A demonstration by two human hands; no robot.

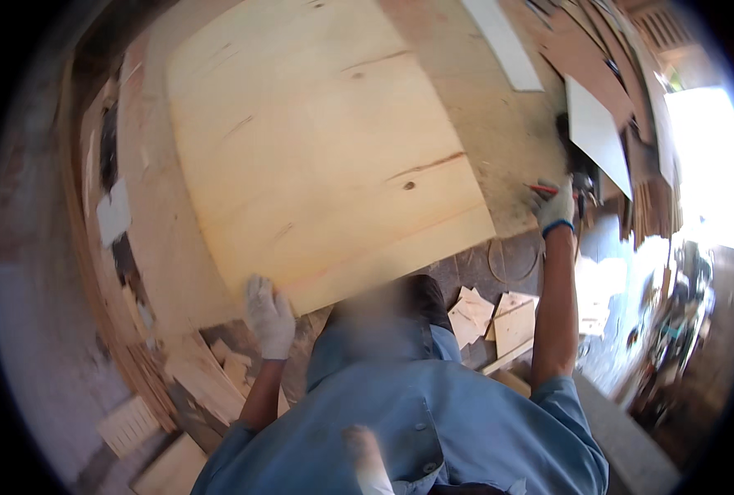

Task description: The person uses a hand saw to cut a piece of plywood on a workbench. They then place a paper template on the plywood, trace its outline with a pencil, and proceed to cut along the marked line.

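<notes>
sheet (325, 157): pale plywood, upper center of frame, lying flat on the bench (490, 132), tilted a bit in view, with its near edge running from lower left up to the right. a few dark knots and streaks on its face, mostly toward its right side.

left hand (269, 320): white glove, lower left of center, at the sheet's near left corner. fingers close together, pointing up the frame. can't tell if they pinch the edge or just rest on it.

right hand (555, 206): white glove with blue cuff, right of center, off the sheet's right edge and apart from it. fingers closed around a thin red stick (542, 188), one end pointing left toward the sheet. too blurred to say pen or pencil.

dark object (583, 181) just right of that hand, kind unclear. white panel (599, 136) above it, upper right. white strip (505, 45) at top, right of the sheet. small white piece (113, 213) at the left of frame.

offcuts (471, 316) below the bench edge, lower right of center. thin loop (514, 276) between them and the right hand.
</notes>
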